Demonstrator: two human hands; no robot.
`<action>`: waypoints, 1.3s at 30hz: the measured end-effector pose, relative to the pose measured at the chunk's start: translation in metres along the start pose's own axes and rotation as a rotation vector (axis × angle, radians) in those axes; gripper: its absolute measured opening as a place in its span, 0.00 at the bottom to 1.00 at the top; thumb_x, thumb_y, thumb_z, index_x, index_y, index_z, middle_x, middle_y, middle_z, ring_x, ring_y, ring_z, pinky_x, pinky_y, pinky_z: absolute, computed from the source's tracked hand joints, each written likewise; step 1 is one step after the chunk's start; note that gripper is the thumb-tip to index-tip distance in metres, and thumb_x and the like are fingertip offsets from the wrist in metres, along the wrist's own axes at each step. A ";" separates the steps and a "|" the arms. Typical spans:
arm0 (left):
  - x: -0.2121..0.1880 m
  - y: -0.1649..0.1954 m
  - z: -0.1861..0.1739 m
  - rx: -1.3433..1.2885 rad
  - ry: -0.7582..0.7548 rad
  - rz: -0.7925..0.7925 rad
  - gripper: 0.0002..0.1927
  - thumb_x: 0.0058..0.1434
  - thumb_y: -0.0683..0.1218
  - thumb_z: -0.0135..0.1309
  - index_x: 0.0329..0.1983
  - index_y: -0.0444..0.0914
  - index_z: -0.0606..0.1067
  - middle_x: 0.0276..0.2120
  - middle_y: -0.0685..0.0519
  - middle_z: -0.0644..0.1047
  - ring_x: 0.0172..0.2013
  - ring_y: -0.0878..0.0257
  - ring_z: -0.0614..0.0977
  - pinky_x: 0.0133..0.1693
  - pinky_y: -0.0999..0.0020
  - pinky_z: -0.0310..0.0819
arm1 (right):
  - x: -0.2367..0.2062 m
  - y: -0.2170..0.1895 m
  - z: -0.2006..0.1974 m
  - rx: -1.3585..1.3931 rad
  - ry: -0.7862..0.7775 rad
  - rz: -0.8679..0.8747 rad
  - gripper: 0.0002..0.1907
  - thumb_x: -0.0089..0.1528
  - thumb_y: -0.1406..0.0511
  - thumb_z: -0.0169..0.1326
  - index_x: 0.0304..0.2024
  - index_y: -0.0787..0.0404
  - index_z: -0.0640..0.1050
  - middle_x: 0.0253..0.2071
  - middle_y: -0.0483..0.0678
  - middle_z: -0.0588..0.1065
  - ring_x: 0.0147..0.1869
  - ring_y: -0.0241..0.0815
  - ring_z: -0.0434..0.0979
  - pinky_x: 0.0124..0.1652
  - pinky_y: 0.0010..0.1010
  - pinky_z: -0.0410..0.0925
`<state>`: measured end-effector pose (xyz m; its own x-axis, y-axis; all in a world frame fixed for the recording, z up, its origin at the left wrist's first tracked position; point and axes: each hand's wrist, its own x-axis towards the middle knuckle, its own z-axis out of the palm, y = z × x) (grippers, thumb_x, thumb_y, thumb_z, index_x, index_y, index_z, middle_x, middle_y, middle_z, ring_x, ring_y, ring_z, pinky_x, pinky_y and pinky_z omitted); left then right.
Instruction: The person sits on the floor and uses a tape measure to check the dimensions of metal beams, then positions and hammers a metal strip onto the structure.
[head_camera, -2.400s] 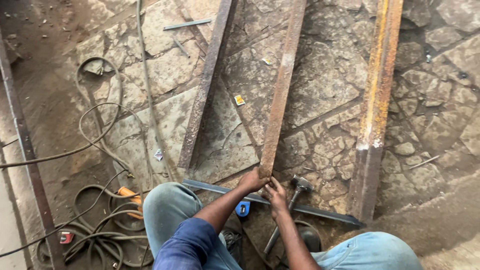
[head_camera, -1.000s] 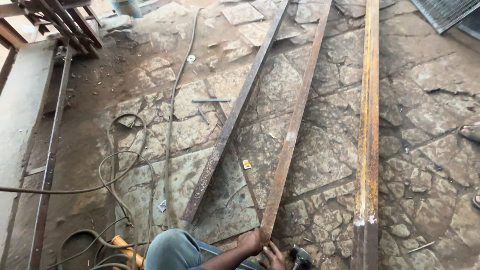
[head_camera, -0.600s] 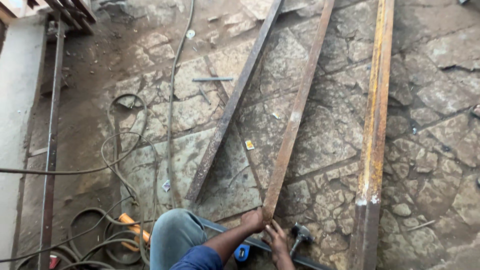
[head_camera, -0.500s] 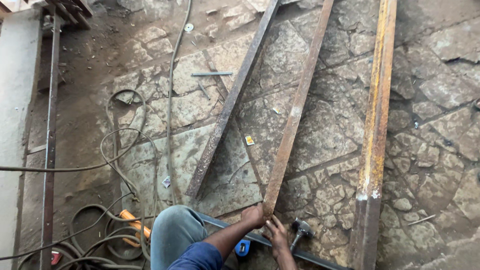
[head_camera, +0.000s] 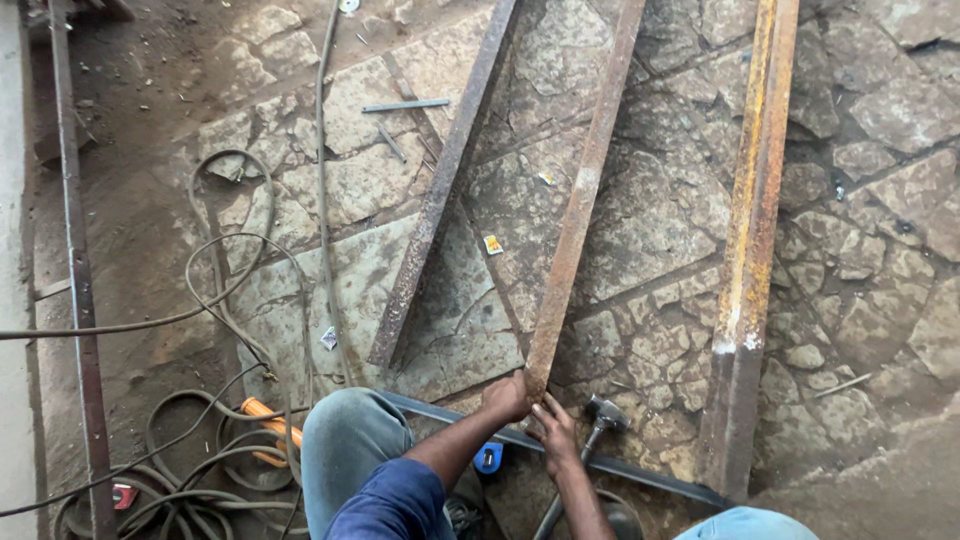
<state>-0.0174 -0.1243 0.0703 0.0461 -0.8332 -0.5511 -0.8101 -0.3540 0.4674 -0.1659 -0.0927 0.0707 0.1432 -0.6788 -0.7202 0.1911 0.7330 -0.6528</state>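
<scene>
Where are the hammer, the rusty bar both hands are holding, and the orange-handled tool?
Steel-headed hammer (head_camera: 604, 411), head view: on its head.
Rusty flat steel bar (head_camera: 580, 200), head view: mid-length, on its top face.
Orange-handled tool (head_camera: 268, 416), head view: on the handle among the cables.

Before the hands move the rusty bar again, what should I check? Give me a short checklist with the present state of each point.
1. Both hands on the bar's near end: ok. Left hand and right hand touch the end of the middle bar.
2. Firm grip: cannot tell; the fingers are partly hidden.
3. Hammer away from the fingers: not ok; it lies right beside the right hand.
4. Bar apart from its neighbours: ok. The left bar and the yellow-stained bar lie apart from it.
5. Cables away from the bar: ok; they loop on the floor to the left.
6. Grey strip under the hands: cannot tell whether the bar rests on it.
</scene>
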 end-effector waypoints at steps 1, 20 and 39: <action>0.000 -0.001 0.001 -0.013 -0.013 -0.011 0.31 0.61 0.59 0.56 0.58 0.35 0.67 0.49 0.37 0.80 0.53 0.41 0.80 0.53 0.47 0.73 | 0.000 0.000 0.000 0.003 -0.001 0.000 0.32 0.61 0.61 0.58 0.68 0.57 0.70 0.60 0.45 0.75 0.54 0.44 0.76 0.46 0.42 0.72; 0.002 0.007 0.008 -0.296 -0.035 -0.132 0.43 0.52 0.59 0.67 0.63 0.36 0.61 0.51 0.33 0.78 0.54 0.39 0.80 0.54 0.49 0.73 | -0.004 0.003 -0.005 0.053 0.029 0.013 0.35 0.61 0.57 0.58 0.69 0.58 0.68 0.63 0.48 0.74 0.61 0.43 0.75 0.47 0.39 0.71; -0.014 0.031 -0.012 -0.517 -0.061 -0.289 0.25 0.57 0.55 0.65 0.52 0.37 0.74 0.35 0.44 0.84 0.23 0.57 0.84 0.26 0.60 0.80 | 0.003 0.009 -0.011 0.120 0.036 -0.075 0.29 0.56 0.64 0.66 0.59 0.64 0.77 0.49 0.49 0.80 0.49 0.40 0.80 0.48 0.35 0.72</action>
<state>-0.0366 -0.1287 0.1005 0.1763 -0.6517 -0.7377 -0.3795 -0.7365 0.5599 -0.1746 -0.0879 0.0597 0.0899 -0.7277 -0.6800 0.3154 0.6684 -0.6736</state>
